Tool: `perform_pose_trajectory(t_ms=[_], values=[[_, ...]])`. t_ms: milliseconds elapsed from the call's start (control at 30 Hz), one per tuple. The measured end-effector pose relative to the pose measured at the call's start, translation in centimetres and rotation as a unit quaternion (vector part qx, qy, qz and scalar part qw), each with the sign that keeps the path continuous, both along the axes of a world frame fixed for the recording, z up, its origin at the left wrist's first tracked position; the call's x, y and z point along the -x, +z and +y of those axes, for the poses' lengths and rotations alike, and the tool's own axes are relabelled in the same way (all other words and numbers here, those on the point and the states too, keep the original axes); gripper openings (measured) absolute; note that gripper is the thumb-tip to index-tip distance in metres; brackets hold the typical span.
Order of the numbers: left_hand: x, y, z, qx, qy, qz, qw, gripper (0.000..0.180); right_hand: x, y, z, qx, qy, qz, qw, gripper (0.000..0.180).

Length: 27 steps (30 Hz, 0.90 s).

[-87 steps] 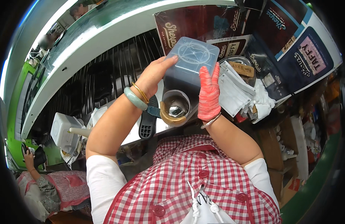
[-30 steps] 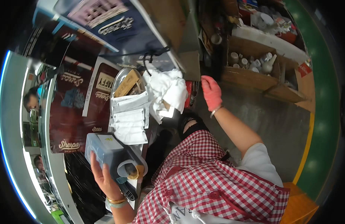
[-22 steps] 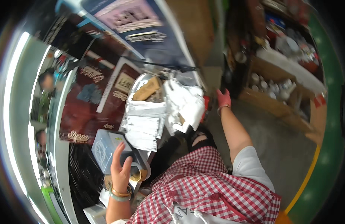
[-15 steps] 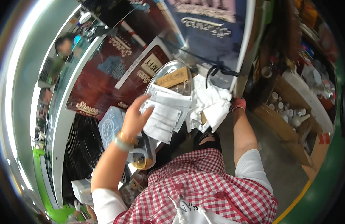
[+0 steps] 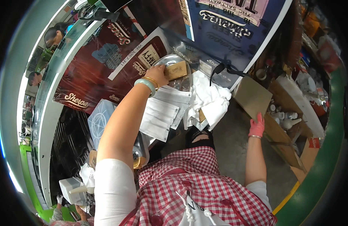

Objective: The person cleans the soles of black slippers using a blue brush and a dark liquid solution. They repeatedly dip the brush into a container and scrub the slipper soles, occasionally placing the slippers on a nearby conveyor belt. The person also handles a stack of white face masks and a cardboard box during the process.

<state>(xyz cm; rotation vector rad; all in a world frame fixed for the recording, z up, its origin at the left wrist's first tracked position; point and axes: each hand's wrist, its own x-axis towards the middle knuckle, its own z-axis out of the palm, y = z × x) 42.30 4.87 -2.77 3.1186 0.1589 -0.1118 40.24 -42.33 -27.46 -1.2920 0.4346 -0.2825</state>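
Reaching bare left hand [image 5: 157, 75], half-curled, to left end of tan block [image 5: 176, 71] in oval shiny tray [image 5: 184, 83] — cannot tell if gripped. Touching lower corner of brown cardboard panel [image 5: 253, 98], off to the right, with coral-gloved right hand [image 5: 256, 127] — cannot tell if closed on it. Between: white pleated masks [image 5: 159, 116] over near side of tray, crumpled white cloth [image 5: 209, 100] beside them. Partly behind left forearm [image 5: 124, 126]: translucent bluish container [image 5: 99, 120].

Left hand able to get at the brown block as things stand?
Probably yes: the left hand is right at the left end of the brown block, and nothing appears to cover its visible top.
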Motion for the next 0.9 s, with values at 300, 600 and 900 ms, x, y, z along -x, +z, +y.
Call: perform_pose_trajectory(t_ms=[300,600,900], values=[[1.1,3.0,1.6,0.092,-0.012,-0.124,0.988,0.033,8.8,6.8,-7.8,-0.357,-0.005,-0.008,0.934,0.027],[9.0,13.5,0.2,0.379,0.134,-0.161,0.901,0.054,14.4,18.4,0.3,-0.277,0.146,-0.044,0.949,0.034],[17.4,15.0,-3.7,0.613,0.118,-0.042,0.780,0.036,16.1,18.6,4.3,-0.122,0.247,-0.068,0.959,0.027]])
